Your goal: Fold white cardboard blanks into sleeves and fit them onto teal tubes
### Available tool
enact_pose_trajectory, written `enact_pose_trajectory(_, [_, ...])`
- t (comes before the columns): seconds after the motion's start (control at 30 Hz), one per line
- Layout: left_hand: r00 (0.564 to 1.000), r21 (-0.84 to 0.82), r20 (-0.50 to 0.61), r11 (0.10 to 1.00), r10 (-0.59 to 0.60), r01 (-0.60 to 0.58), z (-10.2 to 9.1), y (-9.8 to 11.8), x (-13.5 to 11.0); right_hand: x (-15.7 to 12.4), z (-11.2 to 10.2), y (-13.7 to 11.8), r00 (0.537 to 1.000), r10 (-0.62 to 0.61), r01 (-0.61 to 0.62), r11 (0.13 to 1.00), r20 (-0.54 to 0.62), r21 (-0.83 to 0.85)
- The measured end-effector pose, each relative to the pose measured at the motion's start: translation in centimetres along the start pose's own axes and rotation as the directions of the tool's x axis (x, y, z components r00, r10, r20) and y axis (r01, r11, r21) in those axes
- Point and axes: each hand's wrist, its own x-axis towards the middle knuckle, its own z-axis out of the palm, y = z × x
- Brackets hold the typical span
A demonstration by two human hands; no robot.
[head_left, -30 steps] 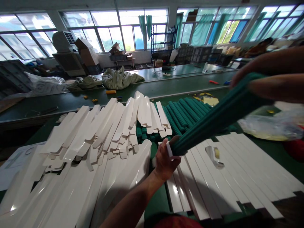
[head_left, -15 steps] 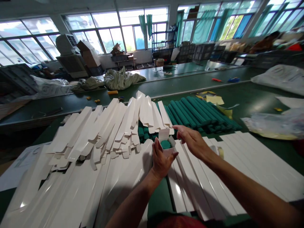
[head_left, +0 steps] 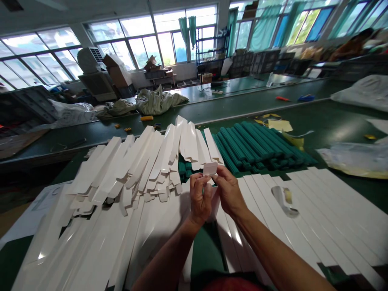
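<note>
A long white carton [head_left: 215, 204] stands between my hands, its end toward me and its end flap raised. My left hand [head_left: 200, 200] closes around the left side of that end, fingers bent at the flaps. From the right, my right hand [head_left: 232, 192] pinches the flap edge with thumb and fingers. My fingers cover the carton's opening and its contents. Just beyond lies a heap of open-ended white cartons [head_left: 142, 155], flaps loose. Ribbed green rolls [head_left: 251, 143] are stacked behind my right hand. A tape dispenser [head_left: 285, 201] rests to the right on a row of white cartons [head_left: 273, 230].
More white cartons [head_left: 81, 250] cover the left front of the green table. A clear plastic bag [head_left: 354, 159] and yellow paper [head_left: 279, 125] lie at the right. Further back are a crumpled sack [head_left: 159, 101], a red tool [head_left: 282, 98] and a blue item [head_left: 306, 98].
My right hand has moved down and left onto the carton's end. My left fingers have curled over it. The green round end inside, visible before, is now covered. The view has shifted slightly.
</note>
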Motion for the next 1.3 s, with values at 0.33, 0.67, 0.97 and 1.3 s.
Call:
enact_pose_trajectory(0.33, [0.983, 0.082, 0.117, 0.985, 0.141, -0.151, -2.3, -0.2, 0.9, -0.3, -1.2, 1.4, 0.981, -0.177, 0.183, 0.98, 0.085, -0.073])
enact_pose_trajectory(0.67, [0.896, 0.212, 0.359, 0.913, 0.26, -0.35, -4.8, 0.7, 3.7, -2.3, -2.5, 4.7, 0.885, -0.367, 0.458, 0.572, 0.288, -0.68])
enact_pose_trajectory(0.97, [0.849, 0.261, 0.506, 0.911, 0.152, -0.319, -5.5, 3.0, 5.5, -1.8, -2.4, 5.2, 0.822, -0.432, 0.564, 0.516, 0.372, -0.645])
enact_pose_trajectory(1.3, [0.734, 0.21, 0.65, 0.882, 0.197, -0.423, -6.0, 3.7, 6.7, -1.4, -2.7, 5.5, 0.819, -0.396, 0.574, 0.528, 0.416, -0.626])
